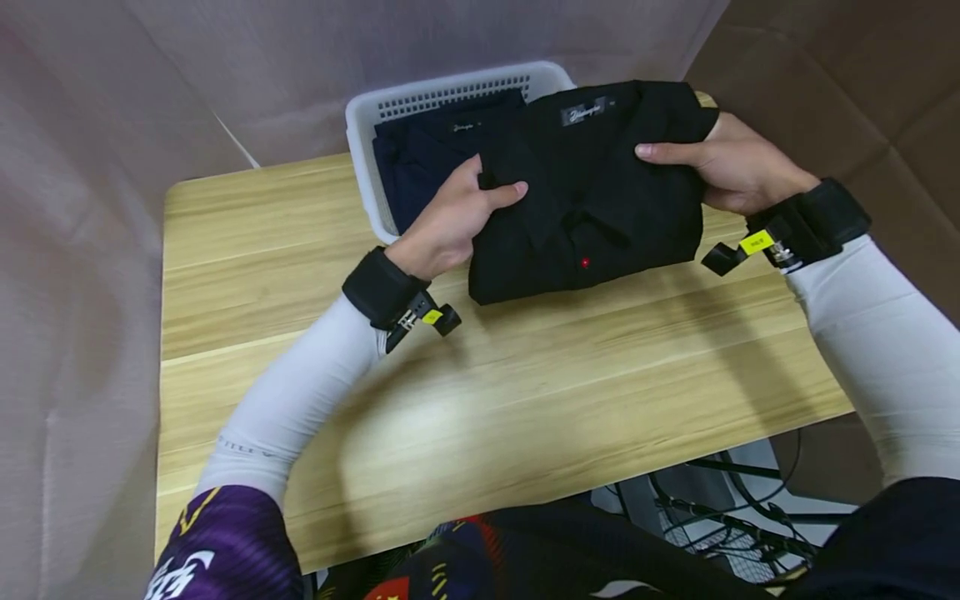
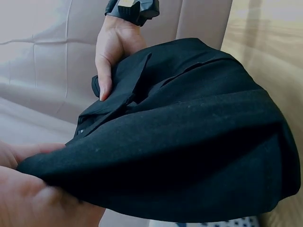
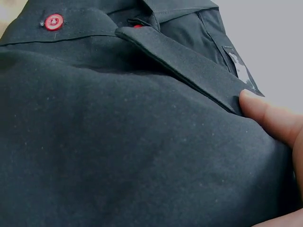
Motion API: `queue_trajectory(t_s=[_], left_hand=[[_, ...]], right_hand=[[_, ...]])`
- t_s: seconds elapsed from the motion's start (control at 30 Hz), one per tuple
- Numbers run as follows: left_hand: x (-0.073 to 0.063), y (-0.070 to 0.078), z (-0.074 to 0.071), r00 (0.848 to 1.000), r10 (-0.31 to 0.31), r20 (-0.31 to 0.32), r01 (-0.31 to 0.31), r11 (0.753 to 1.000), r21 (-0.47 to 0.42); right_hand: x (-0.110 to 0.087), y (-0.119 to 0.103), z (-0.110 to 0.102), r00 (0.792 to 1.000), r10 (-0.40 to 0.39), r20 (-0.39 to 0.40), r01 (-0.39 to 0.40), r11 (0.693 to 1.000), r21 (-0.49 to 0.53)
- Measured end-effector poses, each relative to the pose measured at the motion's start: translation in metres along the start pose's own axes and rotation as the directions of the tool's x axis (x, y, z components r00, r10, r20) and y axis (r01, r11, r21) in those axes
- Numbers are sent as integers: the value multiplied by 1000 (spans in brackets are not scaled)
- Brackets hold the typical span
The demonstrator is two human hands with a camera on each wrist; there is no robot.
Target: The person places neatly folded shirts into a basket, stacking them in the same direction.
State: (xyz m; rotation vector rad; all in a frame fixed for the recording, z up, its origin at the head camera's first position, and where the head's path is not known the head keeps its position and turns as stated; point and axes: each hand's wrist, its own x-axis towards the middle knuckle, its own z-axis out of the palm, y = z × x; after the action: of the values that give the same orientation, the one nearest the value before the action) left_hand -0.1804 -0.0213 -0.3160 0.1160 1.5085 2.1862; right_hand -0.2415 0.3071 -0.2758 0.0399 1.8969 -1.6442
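A folded black shirt (image 1: 600,192) with a collar label and a red button (image 3: 54,22) is held up over the wooden table in the head view. My left hand (image 1: 457,217) grips its left edge, thumb on top and the other fingers hidden beneath. On the opposite side my right hand (image 1: 742,162) grips the shirt near the collar, thumb pressed on the front. The left wrist view shows the shirt (image 2: 189,127) stretched between both hands, its lower part sagging. In the right wrist view, the right thumb (image 3: 265,111) presses on the collar.
Behind the shirt, a white plastic basket (image 1: 362,133) stands at the table's back edge, partly covered by it. Dark navy folded clothing (image 1: 412,150) lies inside. The wooden table (image 1: 247,275) extends left and toward me. Cables and a wire rack (image 1: 727,525) sit below its front edge.
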Motion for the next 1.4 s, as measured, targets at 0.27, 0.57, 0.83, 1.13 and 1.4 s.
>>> queue_trajectory(t_s=[0.27, 0.57, 0.83, 1.13, 1.4], left_hand=[[0, 20, -8, 1000, 18, -4, -18, 999, 37], [-1, 42, -19, 994, 74, -78, -62, 987, 145], [-2, 60, -29, 988, 118, -97, -99, 980, 174], [7, 73, -47, 984, 97, -149, -70, 983, 172], [12, 77, -62, 973, 104, -206, -66, 981, 184]], right_hand=[[10, -22, 7, 997, -48, -62, 44, 997, -64], [28, -45, 22, 989, -143, -47, 141, 989, -43], [45, -64, 33, 974, -208, -86, 201, 976, -89], [67, -72, 45, 969, -231, -89, 232, 973, -4], [83, -76, 59, 968, -219, -119, 220, 976, -5]])
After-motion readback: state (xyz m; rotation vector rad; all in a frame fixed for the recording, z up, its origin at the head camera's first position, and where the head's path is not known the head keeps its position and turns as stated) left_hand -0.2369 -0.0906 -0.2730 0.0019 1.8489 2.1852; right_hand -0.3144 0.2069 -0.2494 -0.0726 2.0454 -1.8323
